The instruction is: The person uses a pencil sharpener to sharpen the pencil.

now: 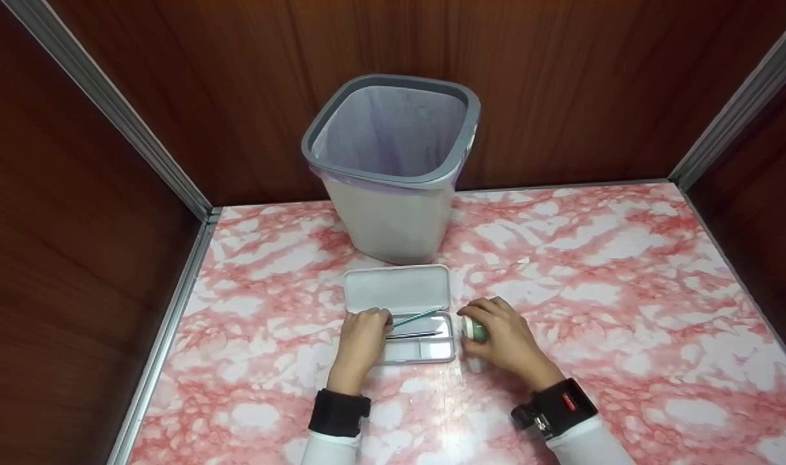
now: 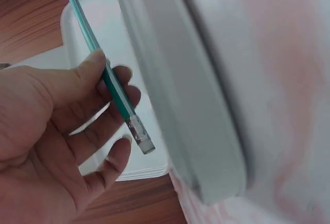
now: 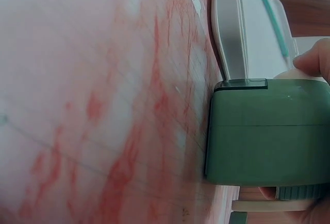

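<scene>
Between the counter's [image 1: 593, 310] side edges, a probably light, stiff pencil [image 2: 119, 95] is aptly pinched mid-shaft by the left hand [image 1: 363, 328], a green device [image 3: 270, 136] gripped by the right hand [image 1: 501, 328]

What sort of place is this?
Probably a small booth or enclosed workstation: wood-grain panels stand around three sides of a red-and-white marbled tabletop, with metal strips along the corners.

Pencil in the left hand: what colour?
The pencil is teal, clearest in the left wrist view.
</scene>
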The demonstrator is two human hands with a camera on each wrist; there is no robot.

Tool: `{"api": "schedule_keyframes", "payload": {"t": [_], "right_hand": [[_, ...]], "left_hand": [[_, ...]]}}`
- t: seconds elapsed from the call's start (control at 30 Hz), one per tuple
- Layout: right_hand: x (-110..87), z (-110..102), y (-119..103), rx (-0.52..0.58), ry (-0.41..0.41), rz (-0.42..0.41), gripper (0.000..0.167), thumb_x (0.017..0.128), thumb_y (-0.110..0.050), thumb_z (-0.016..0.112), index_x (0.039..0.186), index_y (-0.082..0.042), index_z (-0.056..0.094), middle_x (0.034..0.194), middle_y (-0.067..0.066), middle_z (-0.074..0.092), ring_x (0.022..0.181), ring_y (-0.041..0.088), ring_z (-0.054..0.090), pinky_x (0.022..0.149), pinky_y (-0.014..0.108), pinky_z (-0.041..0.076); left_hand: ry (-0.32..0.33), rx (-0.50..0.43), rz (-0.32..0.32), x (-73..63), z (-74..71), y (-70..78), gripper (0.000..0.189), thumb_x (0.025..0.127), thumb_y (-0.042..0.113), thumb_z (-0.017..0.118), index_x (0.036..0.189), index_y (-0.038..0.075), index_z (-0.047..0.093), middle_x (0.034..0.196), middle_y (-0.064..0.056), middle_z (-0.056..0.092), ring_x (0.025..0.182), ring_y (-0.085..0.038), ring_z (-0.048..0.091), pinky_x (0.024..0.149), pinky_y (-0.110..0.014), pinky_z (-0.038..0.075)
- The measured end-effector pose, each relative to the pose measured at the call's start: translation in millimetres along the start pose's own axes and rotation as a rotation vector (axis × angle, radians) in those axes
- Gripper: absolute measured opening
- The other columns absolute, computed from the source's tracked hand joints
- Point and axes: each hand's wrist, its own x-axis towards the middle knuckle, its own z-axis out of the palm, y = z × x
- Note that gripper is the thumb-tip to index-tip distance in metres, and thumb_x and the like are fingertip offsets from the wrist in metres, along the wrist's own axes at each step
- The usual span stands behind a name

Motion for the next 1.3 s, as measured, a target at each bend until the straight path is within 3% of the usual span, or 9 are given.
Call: {"api": "schedule_keyframes", "payload": {"t": [0.27, 0.37, 0.63, 0.83, 1.3], "right_hand": [[0.1, -0.8, 0.6, -0.002, -0.008, -0.003, 0.047, 0.070, -0.028, 0.080, 0.114, -0.018, 0.069, 0.113, -0.003, 0.063, 0.099, 0.019, 0.054, 0.078, 0.039, 0.047], [-0.2, -1.4, -0.5, 0.002, -0.005, -0.004, 0.047, 0.070, -0.029, 0.080, 0.114, -0.019, 0.068, 0.113, -0.003, 0.063, 0.100, 0.020, 0.054, 0.078, 0.040, 0.047], [0.1, -4.3, -1.9, 0.043, -0.039, 0.082, 0.054, 0.069, -0.028, 0.083, 0.117, -0.018, 0.061, 0.110, -0.002, 0.064, 0.097, 0.018, 0.054, 0.079, 0.040, 0.047], [0.8, -8.5, -2.2, 0.072, -0.078, 0.075, 0.052, 0.067, -0.026, 0.083, 0.113, -0.018, 0.059, 0.108, -0.005, 0.062, 0.098, 0.016, 0.054, 0.083, 0.039, 0.047], [1.2, -17.5, -0.7, 0.156, -0.166, 0.070, 0.064, 0.066, -0.012, 0.085, 0.121, -0.010, 0.053, 0.115, 0.000, 0.056, 0.106, 0.019, 0.051, 0.093, 0.042, 0.042]], "left_hand": [[0.042, -0.032, 0.073, 0.0, -7.5, 8.2, 0.011, 0.079, 0.010, 0.076, 0.089, 0.010, 0.074, 0.077, 0.000, 0.065, 0.075, -0.022, 0.065, 0.066, -0.038, 0.045], [0.044, -0.031, 0.092, -1.6, -8.7, 10.2, 0.009, 0.079, 0.011, 0.077, 0.088, 0.012, 0.076, 0.077, 0.002, 0.063, 0.075, -0.020, 0.065, 0.065, -0.037, 0.045], [-0.008, -0.123, 0.135, -5.0, -7.1, 13.7, 0.008, 0.078, 0.011, 0.077, 0.086, 0.013, 0.075, 0.080, 0.003, 0.064, 0.076, -0.018, 0.065, 0.070, -0.038, 0.048], [-0.061, -0.184, 0.166, -7.0, -3.6, 15.2, 0.009, 0.080, 0.009, 0.076, 0.088, 0.012, 0.077, 0.083, 0.004, 0.066, 0.079, -0.016, 0.065, 0.075, -0.032, 0.050], [-0.043, -0.193, 0.197, -5.9, 1.1, 13.6, 0.010, 0.077, 0.008, 0.078, 0.086, 0.012, 0.078, 0.081, 0.006, 0.069, 0.078, -0.013, 0.067, 0.074, -0.031, 0.051]]}}
